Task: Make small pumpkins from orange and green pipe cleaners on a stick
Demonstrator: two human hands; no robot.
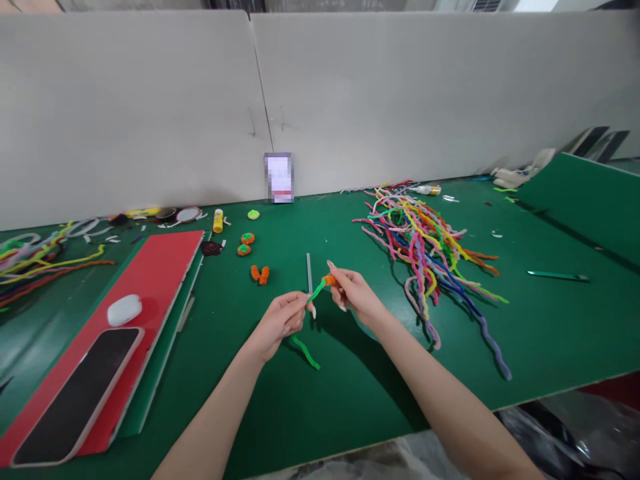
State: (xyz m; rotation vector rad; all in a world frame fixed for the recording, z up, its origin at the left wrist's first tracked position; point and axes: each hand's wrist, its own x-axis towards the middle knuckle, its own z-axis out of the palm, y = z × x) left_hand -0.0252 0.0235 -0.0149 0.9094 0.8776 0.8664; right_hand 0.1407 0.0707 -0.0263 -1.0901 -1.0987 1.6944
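Observation:
My left hand point(284, 321) pinches a green pipe cleaner point(302, 348), whose loose tail hangs below the palm toward the table. The upper stretch of it runs to a small orange coiled pipe-cleaner piece point(330, 280), which my right hand point(356, 293) grips between thumb and fingers. Just beyond my fingers a thin pale stick point(309, 270) lies on the table. Left of it rest two orange coiled rolls point(264, 275). Farther back are two orange rounds with green tops point(244, 249) and a light green round piece point(253, 215).
A heap of colourful pipe cleaners point(420, 240) spreads at right, near a green cutter-like tool point(558, 275). At left, a red board point(165, 267) carries a phone point(80, 393) and a white case point(125, 310). A glue stick point(218, 221) and a propped-up phone point(279, 177) stand behind.

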